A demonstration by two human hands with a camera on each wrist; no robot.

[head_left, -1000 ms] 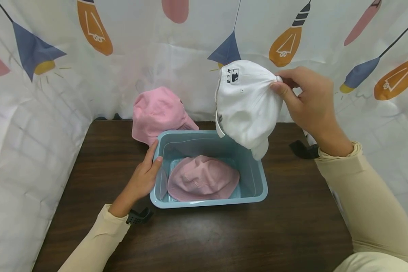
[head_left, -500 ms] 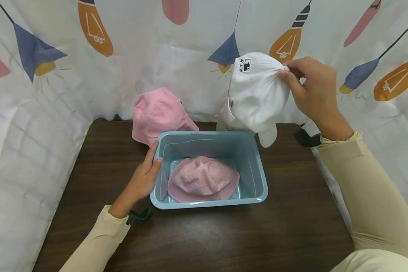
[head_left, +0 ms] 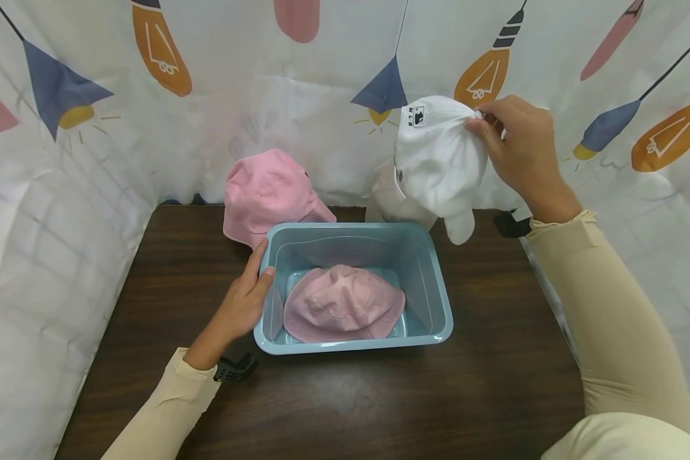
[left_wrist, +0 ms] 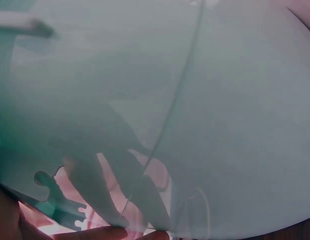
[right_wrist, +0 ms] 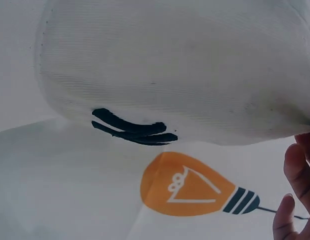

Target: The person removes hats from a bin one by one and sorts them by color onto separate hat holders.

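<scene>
My right hand (head_left: 523,144) pinches a white baseball cap (head_left: 443,156) by the top of its crown. It hangs at the back right, brim pointing down, with a small MLB patch near its upper edge. In the right wrist view the white cap (right_wrist: 160,75) fills the top, with a few fingers at the right edge. My left hand (head_left: 241,297) grips the left rim of a light blue plastic bin (head_left: 356,348). A pink bucket hat (head_left: 342,303) lies inside the bin. The bin's wall (left_wrist: 235,125) nearly fills the left wrist view, fingertips below.
A pink cap (head_left: 270,188) stands behind the bin's left corner. Partly hidden behind the white cap, an off-white cap (head_left: 393,201) stands at the table's back edge. The dark wooden table (head_left: 345,409) is enclosed by a white curtain (head_left: 316,96) with lamp prints.
My right hand has moved the white cap up and right, away from above the bin to behind its right side, then slightly lower. The off-white cap has come into view. The left hand stays put.
</scene>
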